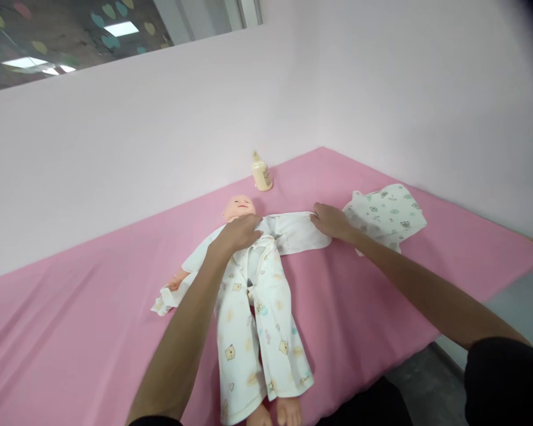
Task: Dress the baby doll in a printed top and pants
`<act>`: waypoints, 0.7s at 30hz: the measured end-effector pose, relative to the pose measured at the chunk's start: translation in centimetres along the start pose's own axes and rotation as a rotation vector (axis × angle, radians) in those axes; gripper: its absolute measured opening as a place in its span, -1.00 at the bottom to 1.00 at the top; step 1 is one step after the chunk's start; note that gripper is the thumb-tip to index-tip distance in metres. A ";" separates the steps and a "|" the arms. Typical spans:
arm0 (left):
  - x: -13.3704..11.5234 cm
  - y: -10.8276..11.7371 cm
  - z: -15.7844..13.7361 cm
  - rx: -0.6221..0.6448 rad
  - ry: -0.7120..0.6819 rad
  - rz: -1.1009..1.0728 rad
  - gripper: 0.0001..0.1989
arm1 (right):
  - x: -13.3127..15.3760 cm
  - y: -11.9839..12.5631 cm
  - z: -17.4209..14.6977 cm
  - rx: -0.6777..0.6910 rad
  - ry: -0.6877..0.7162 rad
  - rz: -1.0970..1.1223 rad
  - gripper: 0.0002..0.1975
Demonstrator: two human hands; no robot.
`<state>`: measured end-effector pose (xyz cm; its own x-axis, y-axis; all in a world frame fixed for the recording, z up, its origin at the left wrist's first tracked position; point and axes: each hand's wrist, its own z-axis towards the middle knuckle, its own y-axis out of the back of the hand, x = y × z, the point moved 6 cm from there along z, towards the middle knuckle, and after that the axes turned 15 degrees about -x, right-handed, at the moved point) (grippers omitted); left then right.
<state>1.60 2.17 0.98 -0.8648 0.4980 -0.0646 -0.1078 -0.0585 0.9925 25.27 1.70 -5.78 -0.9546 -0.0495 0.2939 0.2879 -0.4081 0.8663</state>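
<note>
A baby doll [242,206] lies on its back, its head toward the wall and its feet toward me. It wears patterned long trousers [266,325] with bear prints. A white baby shirt [293,234] covers its upper body, and one part of it stretches flat out to the right. My left hand [243,231] is closed on the shirt at the doll's chest, just below the chin. With bent fingers, my right hand [331,220] grips the upper edge of the spread part near its outer end. My fingertips are partly hidden.
A cream pump bottle [262,176] stands by the wall beyond the doll's head. Right of my right hand lies a folded printed cloth [388,213]. The pink sheet [93,319] covers the table, which meets walls at the back and right. A window [71,35] is upper left.
</note>
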 end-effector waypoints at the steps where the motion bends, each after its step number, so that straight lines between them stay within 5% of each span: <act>1: -0.2 -0.1 0.1 0.004 0.002 0.009 -0.57 | 0.3 0.0 -0.4 -0.002 -0.002 -0.015 -0.77; 11: -3.3 -1.7 2.8 0.102 -0.057 0.147 -0.77 | 0.7 -0.3 -1.1 -0.018 -0.084 0.022 -0.72; 21: -3.2 -3.8 5.1 0.140 -0.109 0.164 -0.66 | 0.0 0.4 -0.9 -0.129 -0.156 0.247 -0.82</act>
<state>7.24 5.22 -2.08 -0.8059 0.5830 0.1029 0.1057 -0.0293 0.9940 25.31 0.73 -5.75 -0.8310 -0.0254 0.5556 0.4876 -0.5137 0.7059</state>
